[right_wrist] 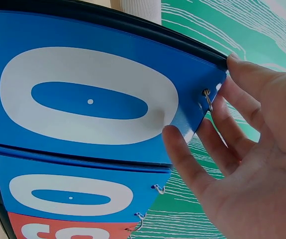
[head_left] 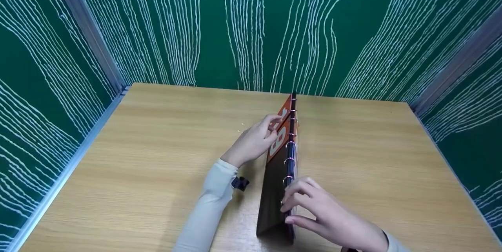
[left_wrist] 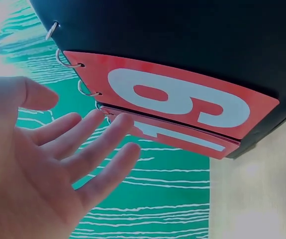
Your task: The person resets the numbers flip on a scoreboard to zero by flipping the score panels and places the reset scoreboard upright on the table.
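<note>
A black flip scoreboard (head_left: 274,193) with ring-bound number cards stands tent-like on the table, seen nearly end-on in the head view. My left hand (head_left: 255,140) is beside its left face, at the red cards (head_left: 279,142). In the left wrist view its fingers (left_wrist: 110,164) are loosely extended by the rings, and the red cards read 9 and 1. My right hand (head_left: 319,212) holds the near upper corner, fingers bent over the top edge. One fingertip lies at a blue 0 card (right_wrist: 90,112) in the right wrist view; a smaller blue 0 card (right_wrist: 70,196) is beyond.
The wooden table (head_left: 157,138) extends on both sides of the scoreboard. Green walls (head_left: 213,28) with white wavy lines surround it, with grey corner posts (head_left: 86,28). A small dark device (head_left: 240,183) is at the left wrist.
</note>
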Demonstrator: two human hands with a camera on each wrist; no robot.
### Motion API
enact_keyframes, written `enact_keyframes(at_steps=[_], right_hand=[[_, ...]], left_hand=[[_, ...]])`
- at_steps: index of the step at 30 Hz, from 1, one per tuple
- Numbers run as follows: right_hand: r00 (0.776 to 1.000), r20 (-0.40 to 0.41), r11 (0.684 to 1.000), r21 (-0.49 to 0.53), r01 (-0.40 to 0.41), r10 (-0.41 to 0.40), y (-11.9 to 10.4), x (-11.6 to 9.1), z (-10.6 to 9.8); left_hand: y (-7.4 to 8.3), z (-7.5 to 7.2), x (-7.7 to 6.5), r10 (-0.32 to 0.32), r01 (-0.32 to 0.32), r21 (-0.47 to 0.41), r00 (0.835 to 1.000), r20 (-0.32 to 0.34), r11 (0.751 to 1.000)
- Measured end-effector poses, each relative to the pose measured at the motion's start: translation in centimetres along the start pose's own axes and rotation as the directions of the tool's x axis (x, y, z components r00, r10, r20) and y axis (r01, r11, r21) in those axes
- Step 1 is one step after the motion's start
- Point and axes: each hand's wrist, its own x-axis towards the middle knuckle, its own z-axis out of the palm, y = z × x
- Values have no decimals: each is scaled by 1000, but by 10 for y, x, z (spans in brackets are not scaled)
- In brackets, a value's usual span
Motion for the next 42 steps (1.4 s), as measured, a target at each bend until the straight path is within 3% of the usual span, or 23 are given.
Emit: enact_keyframes(at_steps=[6, 14, 20, 25, 34, 42], right_hand=[[1000, 14, 1000, 2, -20, 20, -1, -1, -1], [998, 35, 999, -15, -51, 52, -4, -1, -3], [996, 51, 997, -11, -73, 73, -4, -1, -3], [998, 38, 999, -9, -50, 51, -3, -1, -3], [994, 65, 996, -3, -92, 92, -5, -1, -3], [1000, 2, 1000, -24, 10, -10, 0, -1, 1]], left_hand=[[-5, 0, 1, -52, 53, -4, 996, 78, 999], [-13, 0, 3, -51, 42, 68, 989, 137, 997], [-16, 4, 3, -59, 48, 66, 981, 187, 997], [-19, 7, 4, -36, 24, 60, 978, 206, 998], [-23, 11, 6, -37, 27, 50, 975, 219, 998], [-29, 11, 7, -29, 12, 78, 976, 218, 997]])
